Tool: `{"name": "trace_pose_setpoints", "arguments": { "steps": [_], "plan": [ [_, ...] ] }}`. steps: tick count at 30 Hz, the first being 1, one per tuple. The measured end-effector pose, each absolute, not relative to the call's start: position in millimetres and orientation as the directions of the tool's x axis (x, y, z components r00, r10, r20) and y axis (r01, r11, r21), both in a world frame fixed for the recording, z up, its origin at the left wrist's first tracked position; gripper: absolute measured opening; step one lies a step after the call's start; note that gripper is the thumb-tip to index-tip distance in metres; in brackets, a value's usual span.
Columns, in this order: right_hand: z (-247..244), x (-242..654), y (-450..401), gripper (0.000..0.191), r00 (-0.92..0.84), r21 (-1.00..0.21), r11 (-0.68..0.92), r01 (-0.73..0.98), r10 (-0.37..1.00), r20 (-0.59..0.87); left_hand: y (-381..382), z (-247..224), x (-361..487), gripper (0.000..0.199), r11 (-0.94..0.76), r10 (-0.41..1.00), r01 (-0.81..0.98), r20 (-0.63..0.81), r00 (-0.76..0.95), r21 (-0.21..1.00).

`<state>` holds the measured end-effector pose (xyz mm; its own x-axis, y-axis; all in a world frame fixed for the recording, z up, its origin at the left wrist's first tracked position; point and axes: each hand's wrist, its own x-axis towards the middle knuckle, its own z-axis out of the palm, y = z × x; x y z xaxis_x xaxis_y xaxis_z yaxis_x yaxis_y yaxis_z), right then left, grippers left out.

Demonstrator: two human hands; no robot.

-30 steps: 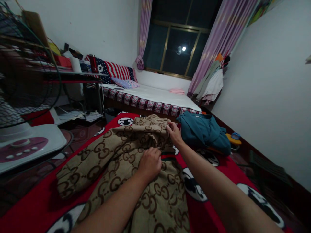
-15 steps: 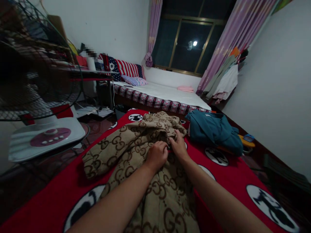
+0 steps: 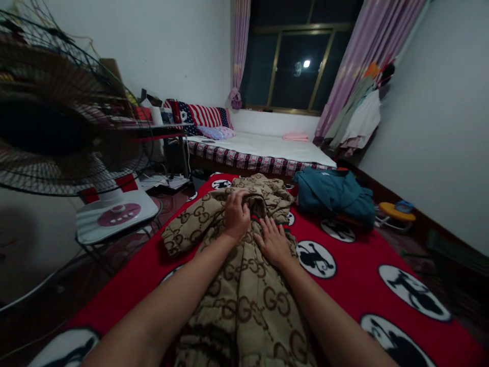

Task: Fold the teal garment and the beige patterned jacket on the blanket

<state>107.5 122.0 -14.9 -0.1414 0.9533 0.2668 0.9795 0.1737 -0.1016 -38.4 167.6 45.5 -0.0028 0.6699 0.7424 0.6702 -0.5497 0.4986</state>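
A tan jacket (image 3: 252, 290) with a brown interlocking-letter pattern lies lengthwise in front of me, one sleeve (image 3: 189, 221) out to the left. Near its bunched upper part, my left hand (image 3: 237, 216) has its fingers curled on the fabric, closed on a fold beside a dark opening. Just to the right, my right hand (image 3: 274, 243) rests on the jacket with fingers spread, next to a green and red striped band (image 3: 283, 224). Underneath is a red blanket (image 3: 351, 270) with white round monkey prints.
A folded teal garment (image 3: 334, 196) lies at the blanket's far right. On the left a fan (image 3: 49, 127) stands close by. Beyond are a bed (image 3: 260, 145) with pillows and a cluttered desk (image 3: 168, 127). A yellow stool (image 3: 397, 211) is at the right.
My left hand has moved up and left along the jacket. My right hand has come back slightly and flattened, fingers spread. The striped band now shows, and the view has shifted.
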Motion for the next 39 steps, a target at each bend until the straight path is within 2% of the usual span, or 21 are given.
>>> {"name": "trace_pose_setpoints", "arguments": {
  "steps": [3,6,9,12,16,20,22,25,28,31,33,35,36,39],
  "plan": [
    [-15,108,121,0.064,-0.133,-0.127,0.175,0.976,0.949,0.285,195,71,-69,0.039,-0.430,0.702,0.789,0.712,-0.013,0.438],
    [-15,107,119,0.064,-0.125,-0.144,0.172,0.975,0.948,0.292,229,88,-102,0.043,-0.259,0.887,0.885,0.457,0.059,0.388],
    [-15,107,119,0.064,-0.118,-0.154,0.169,0.973,0.948,0.296,253,95,-124,0.045,-0.254,0.954,0.896,0.247,0.170,0.365],
    [-16,106,120,0.064,-0.121,-0.164,0.177,0.970,0.945,0.305,264,94,-132,0.044,-0.290,0.953,0.882,0.196,0.231,0.370],
    [-15,107,119,0.064,-0.117,-0.182,0.179,0.967,0.945,0.305,267,96,-132,0.045,-0.293,0.944,0.877,0.264,0.200,0.382],
    [-11,108,117,0.061,-0.114,-0.218,0.190,0.957,0.942,0.317,268,105,-145,0.055,-0.244,0.906,0.879,0.420,0.056,0.410],
    [-9,109,115,0.059,-0.114,-0.248,0.201,0.948,0.939,0.325,267,107,-154,0.053,-0.199,0.889,0.889,0.457,-0.013,0.413],
    [-11,109,112,0.056,-0.107,-0.321,0.229,0.919,0.929,0.355,265,109,-162,0.044,-0.129,0.897,0.931,0.440,-0.037,0.342],
    [-13,113,117,0.049,-0.043,-0.475,0.251,0.843,0.912,0.407,262,115,-162,0.041,-0.120,0.907,0.956,0.422,-0.004,0.268],
    [-4,129,138,0.044,0.161,-0.715,0.222,0.664,0.890,0.426,251,127,-158,0.039,-0.226,0.873,0.935,0.483,0.070,0.272],
    [12,146,162,0.041,0.319,-0.797,0.202,0.569,0.839,0.440,232,135,-153,0.038,-0.365,0.811,0.892,0.562,0.164,0.266],
    [32,164,189,0.037,0.408,-0.778,0.186,0.600,0.766,0.497,204,138,-148,0.035,-0.520,0.713,0.831,0.636,0.295,0.197],
    [43,173,202,0.034,0.415,-0.740,0.164,0.652,0.739,0.530,188,138,-144,0.033,-0.589,0.650,0.798,0.659,0.378,0.124],
    [67,190,233,0.038,0.327,-0.574,0.045,0.818,0.784,0.527,138,129,-131,0.025,-0.742,0.413,0.647,0.642,0.646,-0.175]
  ]
}}
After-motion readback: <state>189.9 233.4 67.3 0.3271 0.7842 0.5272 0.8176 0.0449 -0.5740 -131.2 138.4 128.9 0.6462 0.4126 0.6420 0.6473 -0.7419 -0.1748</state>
